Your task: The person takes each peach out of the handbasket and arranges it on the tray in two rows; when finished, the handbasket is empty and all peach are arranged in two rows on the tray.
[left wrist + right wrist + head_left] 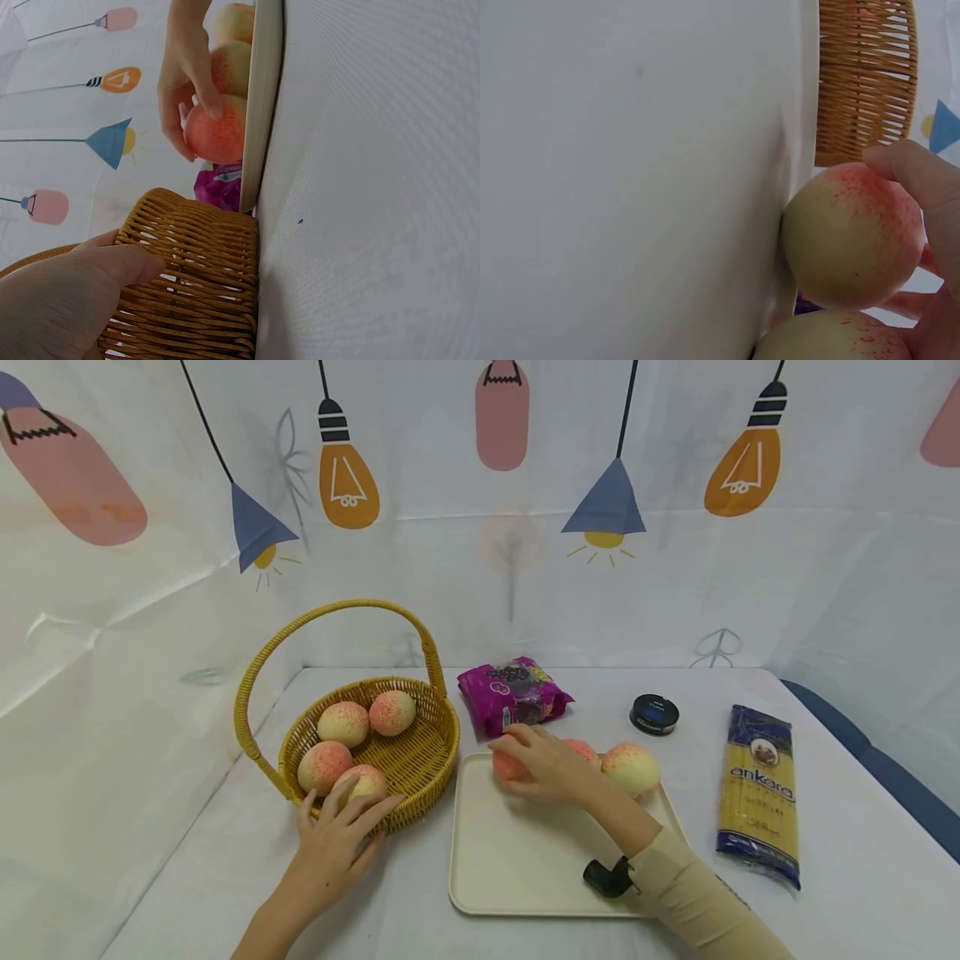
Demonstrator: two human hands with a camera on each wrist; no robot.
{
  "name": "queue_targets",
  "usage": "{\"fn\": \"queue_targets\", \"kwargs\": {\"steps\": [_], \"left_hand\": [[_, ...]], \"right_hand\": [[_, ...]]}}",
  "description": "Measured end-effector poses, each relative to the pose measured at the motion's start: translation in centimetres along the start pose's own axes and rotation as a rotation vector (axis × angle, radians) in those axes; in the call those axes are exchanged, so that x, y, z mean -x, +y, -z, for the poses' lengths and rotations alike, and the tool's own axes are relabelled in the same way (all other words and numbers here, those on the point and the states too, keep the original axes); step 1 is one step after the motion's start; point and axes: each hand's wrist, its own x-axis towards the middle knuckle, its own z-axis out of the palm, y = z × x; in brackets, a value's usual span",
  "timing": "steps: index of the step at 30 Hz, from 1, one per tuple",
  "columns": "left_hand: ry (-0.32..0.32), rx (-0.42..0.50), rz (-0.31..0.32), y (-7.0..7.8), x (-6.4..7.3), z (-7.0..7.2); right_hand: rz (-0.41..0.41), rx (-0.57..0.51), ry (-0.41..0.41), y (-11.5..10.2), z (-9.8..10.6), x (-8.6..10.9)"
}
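Note:
My left hand (333, 852) holds the near rim of a yellow wicker basket (420, 764), the thumb (139, 264) against its outer wall and the other fingers over the rim. Inside the basket lie several pink-and-cream peaches (343, 723), one of them right by the left fingers. Over at the far left corner of a cream tray (517, 868), my right hand (551, 768) grips a peach (847, 232) between thumb and fingers. Two more peaches sit along the tray's far edge, one (581, 749) partly behind the right hand and one (633, 768) to its right.
Behind the tray lies a purple packet (513, 693) with grapes printed on it. A round dark tin (654, 714) and a yellow-and-blue pasta packet (759, 793) are on the right. The basket's tall handle (255, 677) arches up. A black device (607, 877) juts from the right sleeve.

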Motion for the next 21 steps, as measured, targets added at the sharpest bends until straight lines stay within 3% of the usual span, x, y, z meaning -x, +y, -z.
{"fn": "queue_targets", "kwargs": {"steps": [14, 21], "left_hand": [[0.024, -0.012, -0.023, -0.14, 0.09, -0.04], [0.029, -0.007, -0.033, -0.21, 0.0, -0.1]], "right_hand": [[0.017, 0.019, 0.021, 0.07, -0.09, -0.14], [0.061, 0.033, 0.069, -0.18, -0.17, -0.53]]}}
